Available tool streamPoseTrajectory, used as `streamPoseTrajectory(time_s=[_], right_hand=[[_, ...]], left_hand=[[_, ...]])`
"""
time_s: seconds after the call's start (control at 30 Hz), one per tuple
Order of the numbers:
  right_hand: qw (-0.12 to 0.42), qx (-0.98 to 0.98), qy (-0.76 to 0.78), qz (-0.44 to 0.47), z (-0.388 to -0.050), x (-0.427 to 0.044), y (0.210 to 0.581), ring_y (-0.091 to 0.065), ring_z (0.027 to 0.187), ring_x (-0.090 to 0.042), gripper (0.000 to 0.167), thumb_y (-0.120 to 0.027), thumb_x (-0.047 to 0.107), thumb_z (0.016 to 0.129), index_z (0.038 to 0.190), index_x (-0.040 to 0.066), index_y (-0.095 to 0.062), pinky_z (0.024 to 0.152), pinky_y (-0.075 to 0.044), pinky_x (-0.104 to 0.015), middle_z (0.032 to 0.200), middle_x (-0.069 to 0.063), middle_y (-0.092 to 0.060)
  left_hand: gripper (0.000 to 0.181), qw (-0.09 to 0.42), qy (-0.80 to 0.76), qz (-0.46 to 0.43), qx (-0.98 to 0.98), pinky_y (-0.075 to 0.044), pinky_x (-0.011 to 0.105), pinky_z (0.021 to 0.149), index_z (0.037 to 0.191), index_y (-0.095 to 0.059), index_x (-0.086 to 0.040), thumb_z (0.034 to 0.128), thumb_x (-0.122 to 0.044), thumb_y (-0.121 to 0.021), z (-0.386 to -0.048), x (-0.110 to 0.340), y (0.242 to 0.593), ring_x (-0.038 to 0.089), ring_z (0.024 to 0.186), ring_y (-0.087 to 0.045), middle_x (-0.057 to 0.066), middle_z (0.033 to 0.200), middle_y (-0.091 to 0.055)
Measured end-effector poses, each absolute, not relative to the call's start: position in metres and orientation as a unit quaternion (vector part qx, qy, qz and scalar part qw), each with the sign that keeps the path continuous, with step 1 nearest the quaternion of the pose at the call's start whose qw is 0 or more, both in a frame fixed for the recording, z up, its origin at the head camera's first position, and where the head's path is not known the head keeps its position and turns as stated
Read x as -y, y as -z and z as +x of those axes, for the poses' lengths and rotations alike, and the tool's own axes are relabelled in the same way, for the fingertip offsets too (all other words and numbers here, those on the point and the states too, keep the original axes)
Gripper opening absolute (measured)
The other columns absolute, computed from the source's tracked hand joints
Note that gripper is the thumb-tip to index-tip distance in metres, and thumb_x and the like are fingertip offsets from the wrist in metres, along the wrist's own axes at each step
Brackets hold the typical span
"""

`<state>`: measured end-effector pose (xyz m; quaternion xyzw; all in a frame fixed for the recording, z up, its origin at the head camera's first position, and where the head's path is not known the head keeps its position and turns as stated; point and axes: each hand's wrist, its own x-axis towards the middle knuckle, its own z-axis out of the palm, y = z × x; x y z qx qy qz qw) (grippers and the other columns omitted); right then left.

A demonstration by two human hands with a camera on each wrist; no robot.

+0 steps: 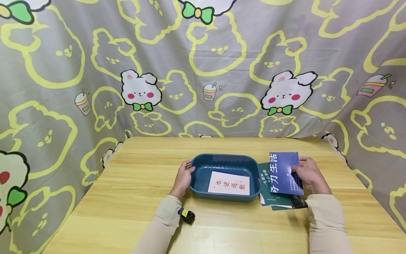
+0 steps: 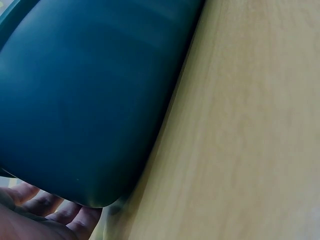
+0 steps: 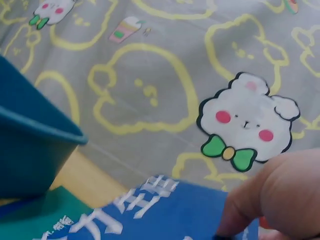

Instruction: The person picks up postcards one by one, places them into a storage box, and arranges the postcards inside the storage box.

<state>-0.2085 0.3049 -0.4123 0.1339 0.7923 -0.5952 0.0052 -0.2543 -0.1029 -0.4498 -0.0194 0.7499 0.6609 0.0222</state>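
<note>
A dark teal plastic basin [image 1: 196,183] stands on the table, a white card with red characters [image 1: 228,183] lying inside over a blue one. My left hand [image 1: 183,178] grips the basin's left end, thumb at the rim; in the left wrist view its fingers [image 2: 82,220] curl against the outer wall. Between thumb and fingers, my right hand [image 1: 312,175] pinches the right edge of a blue booklet with white characters [image 1: 283,173]. That booklet is held above a green booklet [image 1: 268,197], which lies beside the basin's right end with other sheets under it.
The wooden table [image 1: 127,204] reaches back to a grey curtain [image 1: 177,53] printed with yellow outlines and white bears. A black strap with a small device [image 1: 187,215] sits at my left wrist. Part of another black strap [image 1: 298,202] shows by the right wrist.
</note>
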Motion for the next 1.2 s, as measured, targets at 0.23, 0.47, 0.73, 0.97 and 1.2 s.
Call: streamPoseTrajectory(time_s=[0.23, 0.47, 0.73, 0.97, 1.2], right_hand=[[-0.063, -0.748, 0.641, 0.163, -0.208, -0.298, 0.401, -0.062, 0.071, -0.006, 0.045, -0.051, 0.001, 0.095, 0.134, -0.007, -0.028, 0.065, -0.057, -0.031, 0.101, -0.01, -0.054], [-0.056, -0.747, 0.649, 0.133, -0.208, -0.291, 0.4, -0.065, 0.071, -0.012, 0.033, -0.037, 0.003, 0.099, 0.126, 0.006, -0.019, 0.063, -0.057, -0.039, 0.122, -0.027, -0.046], [-0.137, -0.725, 0.661, 0.139, -0.211, -0.279, 0.391, -0.061, 0.07, -0.009, 0.03, -0.044, -0.004, 0.093, 0.112, 0.016, -0.031, 0.06, -0.055, -0.029, 0.111, -0.019, -0.047], [-0.17, -0.726, 0.653, 0.134, -0.211, -0.27, 0.386, -0.062, 0.069, -0.007, 0.033, -0.049, -0.003, 0.093, 0.115, 0.019, -0.037, 0.059, -0.055, -0.026, 0.104, -0.009, -0.053], [-0.18, -0.715, 0.668, 0.103, -0.213, -0.26, 0.387, -0.063, 0.071, -0.006, 0.047, -0.051, -0.014, 0.086, 0.122, 0.014, -0.043, 0.059, -0.053, -0.024, 0.092, 0.003, -0.056]], left_hand=[[0.036, 0.021, -0.663, -0.018, -0.749, -0.03, 0.054, 0.107, 0.137, -0.047, -0.005, 0.1011, -0.012, -0.043, -0.254, 0.103, 0.449, 0.035, 0.127, -0.044, 0.018, 0.136, -0.049], [0.036, 0.019, -0.661, -0.02, -0.75, -0.031, 0.054, 0.106, 0.136, -0.047, -0.005, 0.1012, -0.012, -0.043, -0.254, 0.104, 0.451, 0.035, 0.126, -0.045, 0.018, 0.135, -0.05], [0.036, 0.016, -0.66, -0.023, -0.75, -0.031, 0.054, 0.106, 0.136, -0.047, -0.005, 0.101, -0.012, -0.043, -0.254, 0.104, 0.45, 0.036, 0.125, -0.046, 0.018, 0.135, -0.05], [0.035, 0.014, -0.663, -0.021, -0.749, -0.032, 0.053, 0.105, 0.135, -0.047, -0.005, 0.1007, -0.011, -0.043, -0.255, 0.103, 0.451, 0.035, 0.124, -0.046, 0.017, 0.134, -0.05], [0.036, 0.013, -0.659, -0.012, -0.752, -0.033, 0.054, 0.105, 0.136, -0.046, -0.004, 0.1008, -0.011, -0.043, -0.255, 0.103, 0.453, 0.035, 0.124, -0.046, 0.017, 0.134, -0.05]])
